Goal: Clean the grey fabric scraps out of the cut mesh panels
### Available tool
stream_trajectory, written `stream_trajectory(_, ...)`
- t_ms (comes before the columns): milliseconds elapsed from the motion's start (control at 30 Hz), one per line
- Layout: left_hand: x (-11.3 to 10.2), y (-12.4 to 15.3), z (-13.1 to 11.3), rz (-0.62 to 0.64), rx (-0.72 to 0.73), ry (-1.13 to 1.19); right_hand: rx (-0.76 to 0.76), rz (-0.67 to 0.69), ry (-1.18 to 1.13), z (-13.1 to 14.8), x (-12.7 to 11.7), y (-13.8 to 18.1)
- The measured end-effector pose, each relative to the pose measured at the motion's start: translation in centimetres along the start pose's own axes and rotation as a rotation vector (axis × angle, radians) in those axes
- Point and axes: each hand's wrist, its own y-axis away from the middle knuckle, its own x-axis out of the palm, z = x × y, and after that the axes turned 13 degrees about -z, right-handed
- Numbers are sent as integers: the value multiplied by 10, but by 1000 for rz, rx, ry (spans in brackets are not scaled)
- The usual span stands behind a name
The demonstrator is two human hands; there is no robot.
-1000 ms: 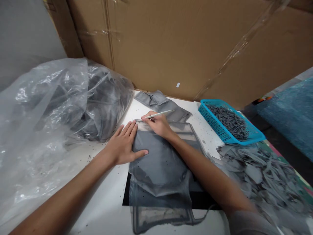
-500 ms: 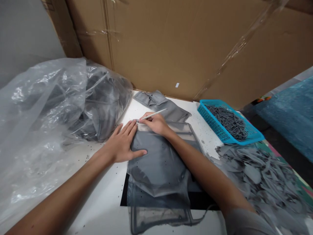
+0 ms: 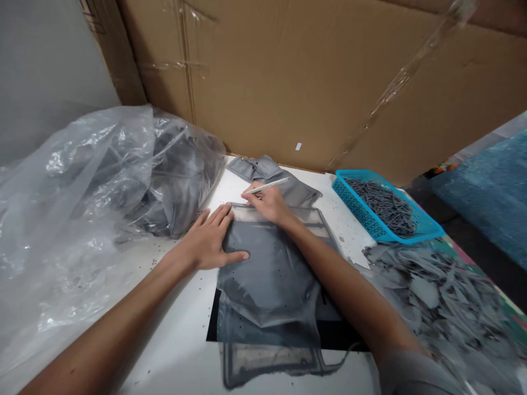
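A grey fabric piece (image 3: 272,274) lies flat under a clear stencil sheet on the white table (image 3: 181,340). My left hand (image 3: 209,241) rests open, palm down, on the fabric's left edge, fingers stretched toward its top corner. My right hand (image 3: 267,202) is closed round a thin white pen (image 3: 269,185), its tip at the fabric's top edge. The pen's shaft points right and away from me.
A large clear plastic bag (image 3: 102,181) of grey fabric fills the left. More folded grey pieces (image 3: 272,173) lie behind the hands. A blue basket (image 3: 382,206) of dark small parts stands right, with a heap of grey scraps (image 3: 436,291) below it. Cardboard (image 3: 313,77) walls the back.
My right hand with the pen has shifted slightly right along the fabric's top edge. My left hand stays pressed in the same place.
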Motion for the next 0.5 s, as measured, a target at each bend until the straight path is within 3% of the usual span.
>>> stream_trajectory(200,4,-21,-14,-231,7,-11,139,71,44,-27,-55,11)
stream_trajectory(400,27,-53,-48,-133,34,-13,85,-88,34,-44,-56,36)
stream_trajectory(500,37,-56,-53,-112,40,-47,64,-90,53,-42,-56,38)
